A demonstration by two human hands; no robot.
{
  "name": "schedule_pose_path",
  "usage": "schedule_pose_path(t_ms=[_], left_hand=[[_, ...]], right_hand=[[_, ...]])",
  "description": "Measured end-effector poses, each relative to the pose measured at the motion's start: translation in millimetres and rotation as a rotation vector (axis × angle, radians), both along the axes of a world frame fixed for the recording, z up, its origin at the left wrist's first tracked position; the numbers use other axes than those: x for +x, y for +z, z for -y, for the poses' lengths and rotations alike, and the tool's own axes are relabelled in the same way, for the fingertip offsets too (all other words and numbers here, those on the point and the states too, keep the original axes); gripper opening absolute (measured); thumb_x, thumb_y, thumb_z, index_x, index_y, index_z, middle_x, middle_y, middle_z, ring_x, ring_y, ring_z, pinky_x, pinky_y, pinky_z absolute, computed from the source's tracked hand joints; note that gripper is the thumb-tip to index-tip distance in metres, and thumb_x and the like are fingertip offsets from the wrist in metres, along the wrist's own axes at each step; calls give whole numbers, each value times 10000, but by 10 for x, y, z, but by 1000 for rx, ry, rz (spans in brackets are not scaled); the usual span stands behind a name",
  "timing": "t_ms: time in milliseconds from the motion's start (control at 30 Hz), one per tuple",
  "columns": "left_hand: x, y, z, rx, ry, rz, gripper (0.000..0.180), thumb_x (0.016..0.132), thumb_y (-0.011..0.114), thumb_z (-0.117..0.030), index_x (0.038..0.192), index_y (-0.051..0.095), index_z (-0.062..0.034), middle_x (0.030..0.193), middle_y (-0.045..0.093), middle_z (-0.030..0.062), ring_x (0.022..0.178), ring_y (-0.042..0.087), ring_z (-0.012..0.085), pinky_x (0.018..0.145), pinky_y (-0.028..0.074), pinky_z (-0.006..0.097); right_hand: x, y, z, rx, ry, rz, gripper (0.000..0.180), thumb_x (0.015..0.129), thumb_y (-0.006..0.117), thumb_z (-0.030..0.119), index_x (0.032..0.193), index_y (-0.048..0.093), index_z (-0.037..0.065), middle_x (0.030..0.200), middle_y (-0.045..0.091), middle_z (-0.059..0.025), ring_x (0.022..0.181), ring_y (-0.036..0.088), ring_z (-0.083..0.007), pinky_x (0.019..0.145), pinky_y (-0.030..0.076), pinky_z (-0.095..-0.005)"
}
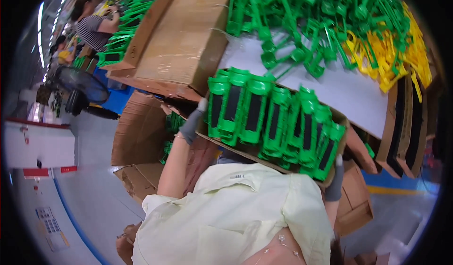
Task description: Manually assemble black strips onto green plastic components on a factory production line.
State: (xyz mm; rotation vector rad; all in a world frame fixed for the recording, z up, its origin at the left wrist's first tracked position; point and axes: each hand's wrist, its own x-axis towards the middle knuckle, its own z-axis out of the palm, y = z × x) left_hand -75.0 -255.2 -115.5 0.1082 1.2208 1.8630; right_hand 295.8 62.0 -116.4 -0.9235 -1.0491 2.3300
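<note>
A shallow cardboard box [238,150] is in front of my body, tilted in view. Packed in rows inside it are several green plastic parts [257,109] with black strips along their faces. My left hand [191,124], in a grey glove with bare fingertips, grips the box's left end. At the right end my right hand [335,182], gloved the same way, holds the box's side. The fingers of both hands are partly hidden by the box.
Beyond the box lies a heap of green plastic parts [321,19] on a white surface [368,102], beside yellow parts [377,57]. A large carton [181,43] stands at left-back. Open cartons [137,132] sit low at left. A fan [82,88] and a person [96,29] are farther left.
</note>
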Motion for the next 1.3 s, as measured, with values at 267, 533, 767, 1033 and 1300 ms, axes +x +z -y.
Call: schedule_pose_path(t_ms=[267, 533, 767, 1033, 1300], left_hand=[[595, 1258, -348, 133, -130, 163, 497, 935, 463, -283, 1366, 349, -63, 1323, 460, 111, 1168, 497, 212, 982, 419, 358], [691, 1604, -57, 341, 131, 207, 531, 925, 482, -319, 1378, 321, -92, 1317, 461, 102, 1170, 485, 218, 997, 394, 379], [648, 1768, 321, 326, 628, -52, 519, 904, 510, -288, 1359, 354, -93, 1294, 481, 99, 1150, 499, 239, 980, 409, 409], [210, 1536, 453, 294, 977, -254, 474, 920, 467, -330, 1314, 394, -77, 1273, 488, 66, 1137, 489, 245, 970, 394, 409], [-315, 1322, 138, 137, 1027, -359, 572, 936, 384, -431, 1367, 312, -61, 1311, 430, 88, 1125, 474, 251, 968, 385, 376]], right_hand=[[218, 693, -549, 97, 23, -220, 534, 938, 428, 379, 1355, 362, 51, 1329, 450, -86, 1168, 472, -228, 991, 384, -371], [-779, 1683, -633, 522, 58, -220, 489, 967, 391, 297, 1384, 314, 54, 1342, 438, -49, 1184, 459, -156, 1024, 337, -324], [-2598, 1821, -926, 291, 519, -328, 538, 944, 426, 380, 1356, 364, 39, 1289, 488, -89, 1141, 498, -171, 974, 392, -312], [-5134, 1310, -420, 167, 727, -394, 662, 878, 434, 581, 1156, 554, -7, 989, 637, -89, 918, 590, -180, 864, 456, -328], [-6534, 729, -271, 992, 31, -536, 299, 947, 354, 289, 1045, 526, 65, 917, 545, -73, 812, 498, -185, 728, 427, -347]])
